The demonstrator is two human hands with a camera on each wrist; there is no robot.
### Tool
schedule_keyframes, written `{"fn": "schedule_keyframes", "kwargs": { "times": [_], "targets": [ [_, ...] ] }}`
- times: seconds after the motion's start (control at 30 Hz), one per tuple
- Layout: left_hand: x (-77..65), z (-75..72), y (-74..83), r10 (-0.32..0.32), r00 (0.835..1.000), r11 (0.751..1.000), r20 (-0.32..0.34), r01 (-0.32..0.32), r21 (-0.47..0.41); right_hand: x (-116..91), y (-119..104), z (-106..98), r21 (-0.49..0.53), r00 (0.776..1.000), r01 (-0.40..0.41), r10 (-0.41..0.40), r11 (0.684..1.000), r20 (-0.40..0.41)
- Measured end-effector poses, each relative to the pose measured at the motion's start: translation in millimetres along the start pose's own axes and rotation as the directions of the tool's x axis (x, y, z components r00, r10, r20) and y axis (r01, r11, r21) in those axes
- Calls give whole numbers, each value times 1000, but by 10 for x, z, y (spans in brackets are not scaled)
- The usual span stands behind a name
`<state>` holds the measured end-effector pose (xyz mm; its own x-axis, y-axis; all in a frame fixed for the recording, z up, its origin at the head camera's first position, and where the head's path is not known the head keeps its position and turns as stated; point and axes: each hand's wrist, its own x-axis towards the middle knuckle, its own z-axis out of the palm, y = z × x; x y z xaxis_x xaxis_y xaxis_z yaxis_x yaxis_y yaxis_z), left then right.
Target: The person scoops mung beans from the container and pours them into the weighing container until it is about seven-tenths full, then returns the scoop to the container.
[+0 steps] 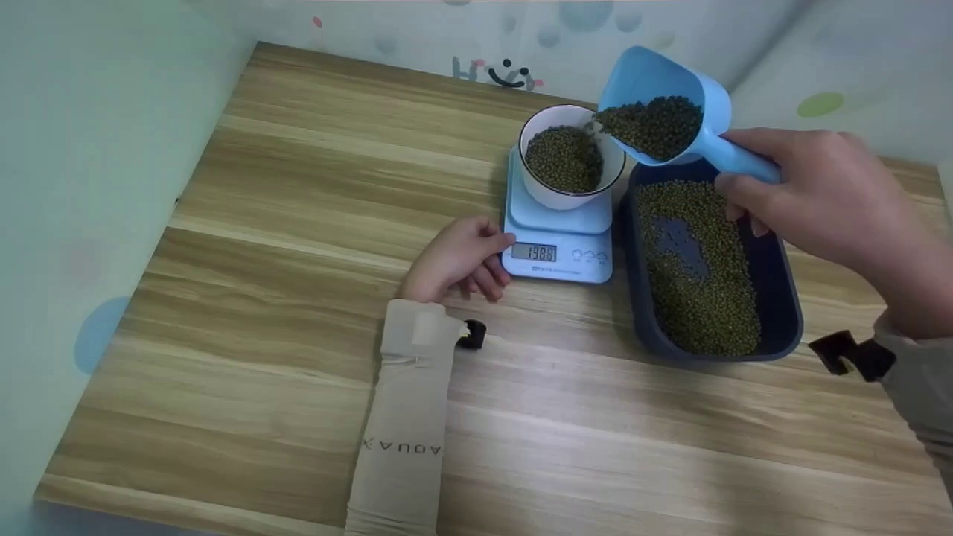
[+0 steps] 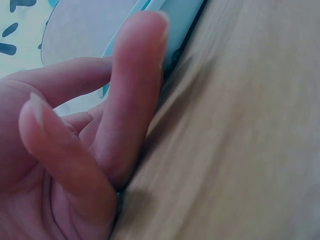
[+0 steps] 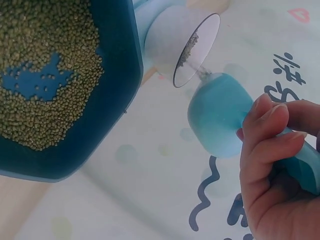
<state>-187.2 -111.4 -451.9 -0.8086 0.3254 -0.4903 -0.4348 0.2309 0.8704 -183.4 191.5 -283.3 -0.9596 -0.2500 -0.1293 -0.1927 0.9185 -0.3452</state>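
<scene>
My right hand (image 1: 826, 193) grips the handle of a light blue scoop (image 1: 715, 112) loaded with mung beans (image 1: 663, 126). The scoop is tilted left, its lip at the rim of a white, dark-rimmed bowl (image 1: 555, 195), and beans spill from it into the bowl. In the right wrist view, a few beans fall between the scoop (image 3: 220, 115) and the bowl (image 3: 165, 40). The bowl, partly filled with mung beans, stands on a light blue kitchen scale (image 1: 562, 272) with a lit digit display. My left hand (image 1: 465, 257) rests at the scale's left edge, thumb touching beside the display, fingers loosely bent.
Right of the scale stands a dark blue tub (image 1: 789, 313) of mung beans, its floor showing through a bare patch. The scoop hangs above its far end. Behind the wooden table (image 1: 298, 298) rises a pale wall (image 1: 394, 30) with printed dots and a smiley.
</scene>
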Motion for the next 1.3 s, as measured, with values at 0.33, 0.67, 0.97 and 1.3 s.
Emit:
{"fn": "schedule_keyframes", "kwargs": {
  "times": [0.33, 0.67, 0.97, 1.3],
  "targets": [
    [15, 2, -2, -10, 1000, 1000, 0, 10, 16, 4, -97, 25, -111, 998, 55, -58, 992, -21],
    [-1, 19, 8, 6, 1000, 1000, 4, -6, 26, -22, -124, 43, -197, 979, 159, -181, 967, -97],
    [-7, 23, 21, 15, 1000, 999, 1, -15, 35, -5, -115, 57, -224, 956, 223, -258, 949, -140],
    [-5, 30, 25, 20, 1000, 999, -1, -20, 35, -3, -156, 108, -254, 921, 290, -341, 923, -189]
  ]
}}
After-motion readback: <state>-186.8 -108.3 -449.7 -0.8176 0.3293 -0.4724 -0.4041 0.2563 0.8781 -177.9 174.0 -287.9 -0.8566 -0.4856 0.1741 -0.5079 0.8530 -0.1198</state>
